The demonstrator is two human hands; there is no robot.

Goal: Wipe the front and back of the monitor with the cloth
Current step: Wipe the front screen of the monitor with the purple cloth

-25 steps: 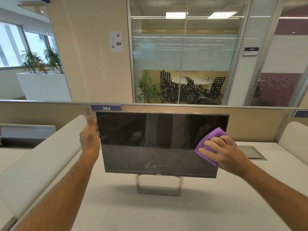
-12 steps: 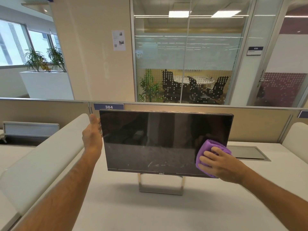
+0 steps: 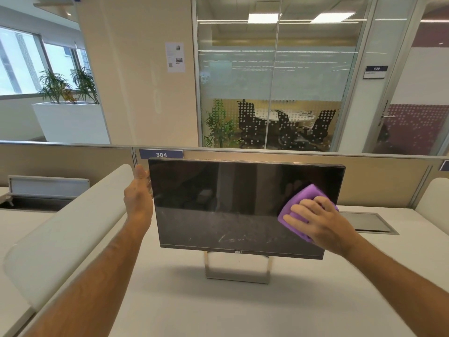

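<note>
A black flat monitor (image 3: 226, 205) stands on a metal frame stand (image 3: 237, 268) in the middle of the white desk (image 3: 194, 307), its dark screen facing me with smears along the lower part. My left hand (image 3: 138, 195) holds the monitor's left edge, thumb up, fingers hidden behind the panel. My right hand (image 3: 320, 222) presses a folded purple cloth (image 3: 300, 203) flat against the right part of the screen, near the right edge.
A beige partition (image 3: 379, 181) with a "384" label runs behind the monitor. A white curved divider (image 3: 63, 229) lies at left, another at far right. A grey cable hatch (image 3: 369, 222) sits in the desk behind my right hand.
My right hand with the cloth slid down the screen's right side, then back up a little. My left hand kept its hold on the left edge.
</note>
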